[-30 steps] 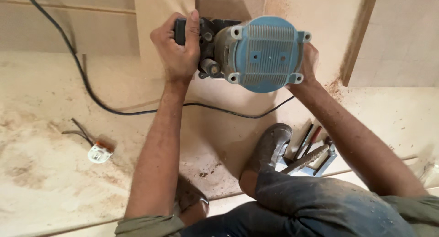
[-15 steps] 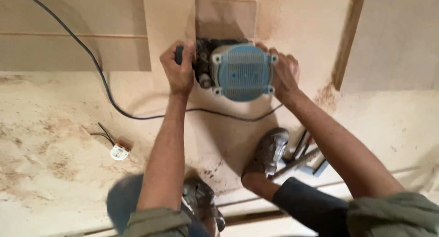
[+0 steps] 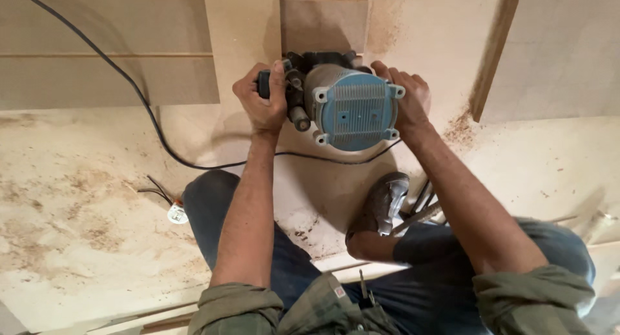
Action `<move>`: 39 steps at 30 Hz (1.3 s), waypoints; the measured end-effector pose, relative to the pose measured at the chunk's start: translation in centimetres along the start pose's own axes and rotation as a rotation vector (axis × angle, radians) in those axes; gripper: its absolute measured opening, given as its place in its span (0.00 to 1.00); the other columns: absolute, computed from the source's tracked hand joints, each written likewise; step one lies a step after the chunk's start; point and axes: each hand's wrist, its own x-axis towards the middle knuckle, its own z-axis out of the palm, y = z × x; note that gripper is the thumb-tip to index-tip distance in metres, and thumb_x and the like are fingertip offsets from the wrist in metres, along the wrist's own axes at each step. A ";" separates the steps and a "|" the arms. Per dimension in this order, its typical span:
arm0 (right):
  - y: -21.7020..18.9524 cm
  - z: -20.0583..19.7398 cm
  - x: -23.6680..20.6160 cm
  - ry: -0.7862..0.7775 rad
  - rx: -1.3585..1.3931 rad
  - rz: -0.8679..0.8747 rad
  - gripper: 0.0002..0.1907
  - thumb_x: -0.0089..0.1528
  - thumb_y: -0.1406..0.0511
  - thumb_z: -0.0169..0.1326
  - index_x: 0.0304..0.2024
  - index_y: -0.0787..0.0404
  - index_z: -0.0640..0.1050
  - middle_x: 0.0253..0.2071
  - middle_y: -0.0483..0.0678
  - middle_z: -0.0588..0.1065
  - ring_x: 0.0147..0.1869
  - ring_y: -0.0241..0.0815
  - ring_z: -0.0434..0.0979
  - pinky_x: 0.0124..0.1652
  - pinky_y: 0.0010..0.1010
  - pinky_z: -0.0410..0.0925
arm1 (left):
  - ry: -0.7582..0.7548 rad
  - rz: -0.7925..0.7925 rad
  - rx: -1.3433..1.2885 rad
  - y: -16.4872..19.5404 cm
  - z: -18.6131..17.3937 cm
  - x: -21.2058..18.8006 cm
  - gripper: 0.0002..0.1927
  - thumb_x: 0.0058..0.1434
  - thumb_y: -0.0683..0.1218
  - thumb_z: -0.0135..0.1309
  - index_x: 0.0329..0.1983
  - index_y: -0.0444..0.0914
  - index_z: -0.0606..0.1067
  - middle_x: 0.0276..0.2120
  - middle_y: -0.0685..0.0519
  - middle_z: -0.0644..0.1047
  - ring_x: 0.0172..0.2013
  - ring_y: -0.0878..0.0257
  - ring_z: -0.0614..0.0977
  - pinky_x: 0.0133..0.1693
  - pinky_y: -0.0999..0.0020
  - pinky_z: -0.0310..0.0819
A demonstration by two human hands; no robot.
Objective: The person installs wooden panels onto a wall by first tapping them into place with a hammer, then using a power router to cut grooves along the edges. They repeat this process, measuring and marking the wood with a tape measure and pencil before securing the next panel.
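Blue-capped router [image 3: 352,109] standing upright on a pale wooden board [image 3: 413,44], seen from above, its round motor cap facing the camera and its dark base pressed to the board's surface. Left hand [image 3: 261,102] at the router's left side, fingers [image 3: 279,83] wrapped closed around a dark side handle. Right hand [image 3: 403,96] at the router's right side, fingers closed over the opposite handle, which is mostly hidden beneath them. Just above the router, a darker recessed strip [image 3: 323,21] in the board, running away from the tool's upper edge. Left of that strip, a lighter vertical wooden panel [image 3: 240,38] touching the router's left handle area. Black power cord [image 3: 129,83] coming from the far upper left, curving down past the left hand and passing beneath the router toward its right side. Below and right of the router, a dusty grey shoe [image 3: 381,202] planted on the board, with a few metal tools [image 3: 420,209] lying just beside it on its right; exact kind hard to tell. Blue-trousered knees either side of the shoe, olive rolled sleeves nearest the camera. Well to the lower left of the router, a small white plug piece [image 3: 177,212] with short dark wires on the sawdust-strewn floor [image 3: 71,244]. Up and right of the router, a narrow brown wooden batten [image 3: 494,51] lying at a slant, a little sawdust heaped at its lower end.
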 end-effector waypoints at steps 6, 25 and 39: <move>1.7 0.8 2.8 0.079 0.074 -0.024 0.10 0.70 0.57 0.61 0.48 0.54 0.77 0.26 0.40 0.74 0.25 0.34 0.75 0.26 0.28 0.66 | -0.003 0.088 0.035 -0.7 0.9 2.9 0.21 0.71 0.48 0.57 0.25 0.32 0.68 0.18 0.53 0.64 0.21 0.69 0.66 0.26 0.67 0.59; 4.5 1.4 6.4 0.146 0.060 -0.064 0.12 0.68 0.58 0.63 0.44 0.55 0.75 0.26 0.39 0.72 0.26 0.32 0.72 0.28 0.28 0.64 | -0.014 0.091 -0.006 -1.9 3.0 7.3 0.23 0.73 0.48 0.56 0.24 0.32 0.67 0.16 0.55 0.63 0.20 0.68 0.63 0.25 0.67 0.53; 5.5 1.3 8.6 0.153 0.013 -0.039 0.11 0.66 0.60 0.63 0.46 0.55 0.77 0.27 0.38 0.71 0.25 0.32 0.71 0.27 0.27 0.63 | -0.011 0.106 0.004 -1.7 4.0 9.8 0.22 0.73 0.48 0.56 0.23 0.32 0.69 0.16 0.56 0.68 0.20 0.69 0.68 0.24 0.69 0.57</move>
